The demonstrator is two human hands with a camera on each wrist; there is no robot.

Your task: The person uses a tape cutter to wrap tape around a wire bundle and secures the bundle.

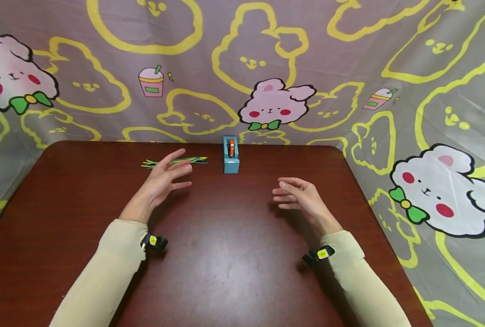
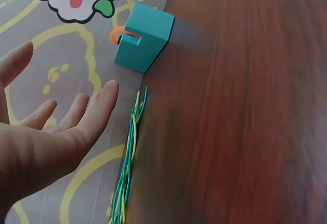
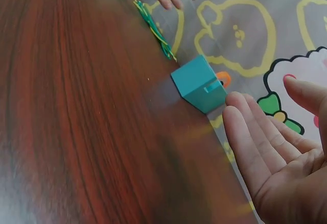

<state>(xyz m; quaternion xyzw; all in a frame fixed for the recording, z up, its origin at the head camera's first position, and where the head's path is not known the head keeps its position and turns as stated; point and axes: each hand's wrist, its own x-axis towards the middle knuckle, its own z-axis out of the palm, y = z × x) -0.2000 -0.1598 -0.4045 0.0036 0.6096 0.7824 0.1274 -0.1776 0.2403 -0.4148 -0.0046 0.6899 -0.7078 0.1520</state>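
Observation:
My left hand [image 1: 160, 181] hovers over the left part of the table with its fingers spread and relaxed, holding nothing. Beneath and behind it lies a bundle of thin green and yellow strands [image 2: 129, 150], partly hidden by the hand in the head view. On the right side my right hand [image 1: 303, 197] is held above the tabletop, fingers loosely bent, with nothing in it. Between the hands, farther back, stands a blue tape dispenser [image 1: 231, 166] with an orange roll core [image 1: 232, 147]. Neither hand touches the dispenser.
The dark red-brown wooden table [image 1: 226, 272] has rounded far corners. A grey curtain [image 1: 209, 77] with yellow outlines and white rabbits hangs along its back and right side. Both wrists carry small black cameras [image 1: 157, 243].

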